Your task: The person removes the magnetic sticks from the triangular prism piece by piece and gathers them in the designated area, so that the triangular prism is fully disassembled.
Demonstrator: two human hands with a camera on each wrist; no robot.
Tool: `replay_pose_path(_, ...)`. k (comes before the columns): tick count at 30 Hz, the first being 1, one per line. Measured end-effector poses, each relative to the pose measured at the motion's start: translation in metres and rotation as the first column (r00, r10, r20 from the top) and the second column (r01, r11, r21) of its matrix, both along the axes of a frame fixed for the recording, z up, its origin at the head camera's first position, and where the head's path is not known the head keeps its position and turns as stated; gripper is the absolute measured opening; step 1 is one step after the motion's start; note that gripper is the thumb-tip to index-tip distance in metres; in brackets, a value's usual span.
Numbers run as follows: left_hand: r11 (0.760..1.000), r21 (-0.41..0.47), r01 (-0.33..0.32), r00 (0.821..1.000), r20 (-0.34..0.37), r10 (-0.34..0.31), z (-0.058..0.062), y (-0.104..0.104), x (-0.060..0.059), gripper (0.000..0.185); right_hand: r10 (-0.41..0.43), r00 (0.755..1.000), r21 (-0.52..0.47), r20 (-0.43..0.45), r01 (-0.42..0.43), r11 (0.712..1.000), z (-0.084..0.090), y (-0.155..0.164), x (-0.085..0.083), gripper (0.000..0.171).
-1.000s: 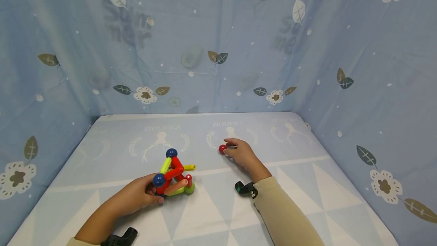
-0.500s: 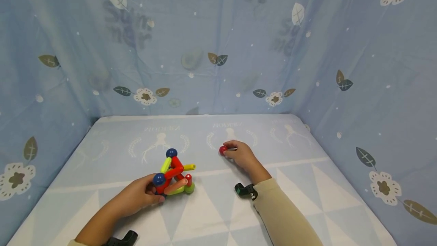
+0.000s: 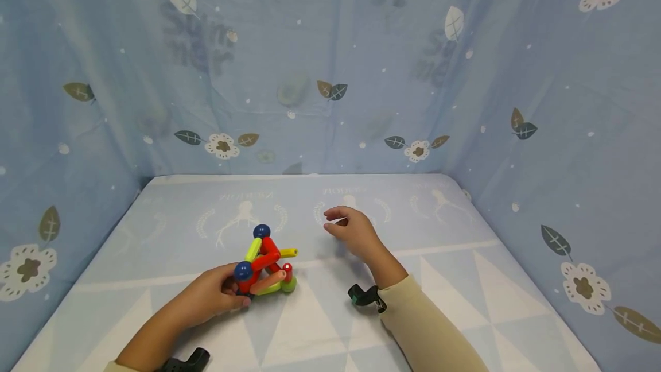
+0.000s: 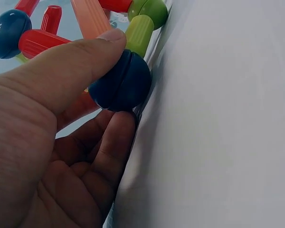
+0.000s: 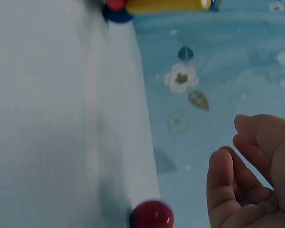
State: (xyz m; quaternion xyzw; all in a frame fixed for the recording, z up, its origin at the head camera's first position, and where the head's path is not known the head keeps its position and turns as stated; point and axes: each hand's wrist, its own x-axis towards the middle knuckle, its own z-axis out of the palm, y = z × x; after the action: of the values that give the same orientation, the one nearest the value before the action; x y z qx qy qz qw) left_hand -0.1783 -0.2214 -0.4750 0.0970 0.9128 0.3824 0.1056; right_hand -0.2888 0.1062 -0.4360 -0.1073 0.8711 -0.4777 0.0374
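Note:
A magnetic rod-and-ball structure (image 3: 268,258) stands on the table, with red, yellow, green and orange rods joining dark blue and green balls. My left hand (image 3: 212,297) grips it at its near left corner. In the left wrist view, the thumb and fingers pinch a dark blue ball (image 4: 121,83) low against the table. My right hand (image 3: 356,234) is raised over the table to the right, fingers loosely bent, holding nothing. The right wrist view has a red ball (image 5: 152,216) on the table, apart from that hand; the head view does not show it.
A pale patterned cloth covers the table (image 3: 439,314). Blue printed curtains (image 3: 330,68) enclose its back and both sides. Black wrist devices are worn on both arms, the right one (image 3: 364,296) close above the cloth.
My right hand has let go of the red ball, lifted off the table and shifted slightly left. The left hand keeps its grip on the structure.

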Motion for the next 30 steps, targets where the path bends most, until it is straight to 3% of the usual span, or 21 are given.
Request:
replay_pose_path(4,1.0,0.002,0.009,1.0,-0.008,-0.009,0.001,0.0,0.0,0.052,0.128,0.991,0.033,-0.035,-0.127,0.991,0.003,-0.017,0.015,0.025)
replay_pose_path(11,1.0,0.01,0.025,1.0,-0.019,-0.025,0.0,0.0,0.002,0.048,0.314,0.949,0.062,-0.032,-0.311,0.948,0.0,-0.043,0.036,0.029)
replay_pose_path(22,0.998,0.036,0.049,0.999,-0.007,-0.049,-0.004,0.0,0.004,0.049,0.311,0.95,0.133,-0.042,-0.303,0.944,-0.007,-0.053,0.048,0.014)
replay_pose_path(30,1.0,0.02,0.018,1.0,-0.017,-0.017,-0.004,-0.001,0.002,0.049,0.289,0.955,0.149,-0.06,-0.278,0.949,-0.005,-0.054,0.044,0.011)
